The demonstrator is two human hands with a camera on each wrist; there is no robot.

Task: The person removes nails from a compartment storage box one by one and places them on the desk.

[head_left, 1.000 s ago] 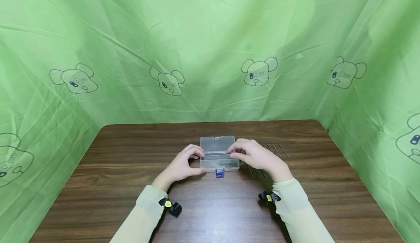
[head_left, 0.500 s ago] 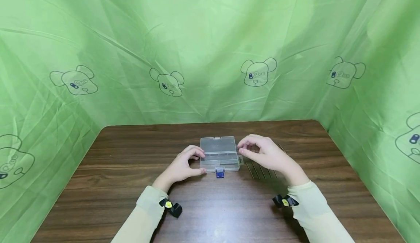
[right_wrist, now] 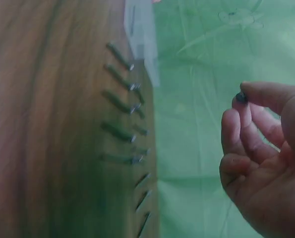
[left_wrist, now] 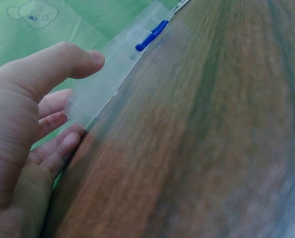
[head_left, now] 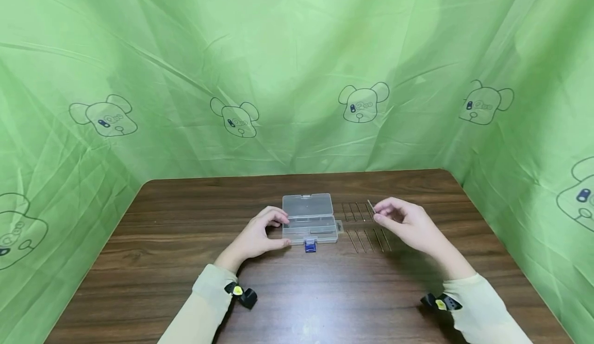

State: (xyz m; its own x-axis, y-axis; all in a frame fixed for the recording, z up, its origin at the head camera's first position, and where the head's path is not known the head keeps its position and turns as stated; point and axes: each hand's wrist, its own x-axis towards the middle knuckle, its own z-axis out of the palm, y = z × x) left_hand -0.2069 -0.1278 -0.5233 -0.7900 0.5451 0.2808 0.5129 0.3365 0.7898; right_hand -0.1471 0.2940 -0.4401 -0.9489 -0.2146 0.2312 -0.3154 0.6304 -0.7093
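A clear plastic box (head_left: pixel 308 223) lies on the table with its lid raised at the back and a blue latch (head_left: pixel 310 246) at the front. One thin rod lies in its front right compartment. My left hand (head_left: pixel 257 234) grips the box's left end, thumb at the front corner, fingers at the side. To the right of the box, my right hand (head_left: pixel 406 223) pinches a thin metal rod (head_left: pixel 370 206) between thumb and forefinger, above the back row of similar rods. In the right wrist view only the dark round end of the held rod (right_wrist: pixel 241 97) shows.
Several thin metal rods lie in two rows right of the box: a front row (head_left: pixel 368 241) and a back row (head_left: pixel 352 211), partly hidden by the right hand. A clear tab (head_left: pixel 340 226) sticks out from the box's right side. Green cloth (head_left: pixel 297 76) surrounds the table.
My right hand has moved right, from over the open box to above the back row of rods, uncovering several of them. The left hand and the box have stayed in place.
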